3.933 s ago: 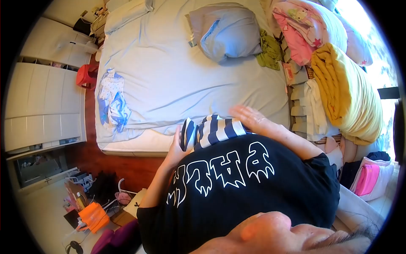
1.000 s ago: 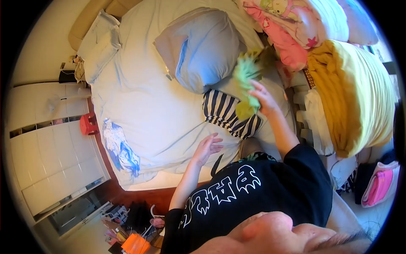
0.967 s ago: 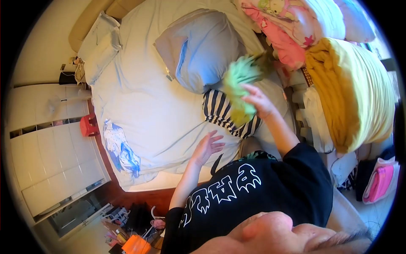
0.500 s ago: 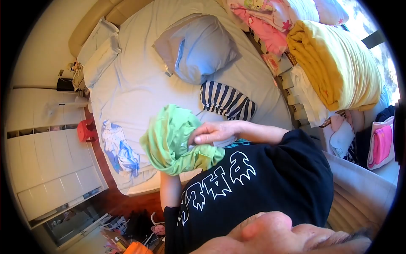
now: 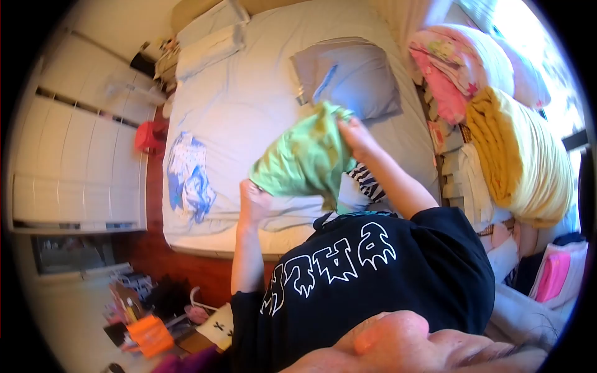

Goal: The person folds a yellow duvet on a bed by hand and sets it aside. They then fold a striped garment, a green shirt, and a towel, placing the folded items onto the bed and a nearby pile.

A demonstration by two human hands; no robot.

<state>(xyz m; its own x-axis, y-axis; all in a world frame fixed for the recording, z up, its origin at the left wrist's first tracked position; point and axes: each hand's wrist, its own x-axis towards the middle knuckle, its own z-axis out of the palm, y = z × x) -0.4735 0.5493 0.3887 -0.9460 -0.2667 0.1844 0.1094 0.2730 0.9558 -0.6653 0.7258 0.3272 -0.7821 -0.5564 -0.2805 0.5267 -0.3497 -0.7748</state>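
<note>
A light green cloth (image 5: 301, 158) is spread between my two hands above the bed. My left hand (image 5: 254, 194) is closed on its lower left corner. At the cloth's upper right edge, my right hand (image 5: 357, 138) grips the fabric. A black-and-white striped cloth (image 5: 367, 181) lies on the bed, partly hidden behind the green cloth and my right forearm. Beyond it rests a grey-blue pillow (image 5: 357, 78).
The bed (image 5: 255, 112) has white pillows (image 5: 211, 53) at its head and a blue-and-white patterned garment (image 5: 189, 177) at left. Folded yellow bedding (image 5: 519, 155) and a pink quilt (image 5: 460, 65) are at right. A red stool (image 5: 148, 137) stands beside the bed.
The bunched green cloth has been opened out and raised. My right hand has moved up and away from my body; my left hand, hidden before, now shows at the cloth's corner.
</note>
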